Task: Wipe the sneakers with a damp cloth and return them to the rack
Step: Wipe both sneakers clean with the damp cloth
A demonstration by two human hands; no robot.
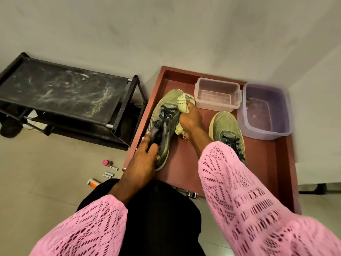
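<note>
Here, head view: left hand (145, 154) curls round the heel of the olive-green mesh sneaker (163, 124) on the red-brown wooden tray (284, 163); right hand (191, 120) grips the bunched cream cloth (184, 103) against its side. Second matching sneaker (227, 132) waits beside. Risk: a hard rub near the clear plastic box (217, 95) could knock it; black rack (60, 91) stands left.

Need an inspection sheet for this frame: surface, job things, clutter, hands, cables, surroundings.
Surface: red-brown wooden tray on tiled floor.
Job's things: olive-green laced sneaker held tilted; second olive sneaker flat on tray; pale yellow cloth; dusty black shoe rack.
Clutter: clear plastic box, purple plastic tub, small bottles and packets on floor.
Hands: left hand holds sneaker's heel; right hand has grip on cloth.
Cables: nothing seen.
Surroundings: plain wall.
</note>
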